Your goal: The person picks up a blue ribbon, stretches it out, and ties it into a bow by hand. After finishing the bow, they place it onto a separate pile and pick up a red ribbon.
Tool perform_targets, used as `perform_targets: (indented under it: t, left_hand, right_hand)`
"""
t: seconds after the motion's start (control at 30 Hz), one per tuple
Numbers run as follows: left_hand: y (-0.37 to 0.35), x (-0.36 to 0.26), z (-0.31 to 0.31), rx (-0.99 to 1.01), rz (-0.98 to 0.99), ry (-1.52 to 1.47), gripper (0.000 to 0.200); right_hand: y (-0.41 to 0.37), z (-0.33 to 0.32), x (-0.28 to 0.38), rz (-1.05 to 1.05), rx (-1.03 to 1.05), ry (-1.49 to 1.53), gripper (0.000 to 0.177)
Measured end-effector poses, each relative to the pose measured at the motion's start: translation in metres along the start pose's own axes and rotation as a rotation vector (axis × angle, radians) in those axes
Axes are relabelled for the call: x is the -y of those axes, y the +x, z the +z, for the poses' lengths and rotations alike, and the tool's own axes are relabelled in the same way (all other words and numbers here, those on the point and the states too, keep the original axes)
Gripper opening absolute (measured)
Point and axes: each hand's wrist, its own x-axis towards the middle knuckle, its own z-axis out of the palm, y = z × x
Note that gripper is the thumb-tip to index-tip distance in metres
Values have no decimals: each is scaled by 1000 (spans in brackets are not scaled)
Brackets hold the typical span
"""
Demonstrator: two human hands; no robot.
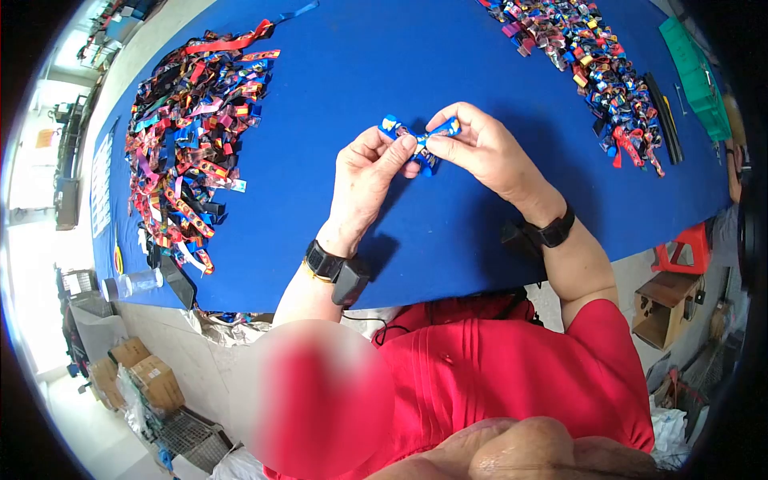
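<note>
Where left hand (362, 174) faces right hand (490, 154), blue bow (422, 145) between; pinched.

Table (320, 72) in front. Bow (421, 142) over its middle, between left hand (370, 164) and right hand (480, 148). Ribbon pile (196, 128) on table left, second pile (588, 64) far right. Tray (694, 76) right of that, along the edge. Jar (138, 284) near-left corner. Stool (702, 250) off right.

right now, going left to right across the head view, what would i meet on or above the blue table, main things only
Heap of ribbon strips, left hand, blue patterned ribbon bow, right hand, heap of small ribbon pieces, green tray.
</note>
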Motion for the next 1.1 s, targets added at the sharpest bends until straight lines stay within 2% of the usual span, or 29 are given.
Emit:
perform_targets:
  t: [0.17, 0.47, 0.83, 1.1]
  left_hand:
    - [0, -2, 1, -6, -23, -63, 15]
    - [1, -7, 0, 4, -69, -126, 40]
    - [3, 0, -6, 80, -7, -3, 19]
    - [4, 1, -7, 85, 6, -44, 16]
  right_hand:
    - [0, -3, -1, -7, -11, -76, 16]
    - [2, -3, -7, -75, -61, -142, 16]
    - [2, -1, -2, 15, -59, -81, 15]
    - [2, -3, 2, -45, -71, 10, 17]
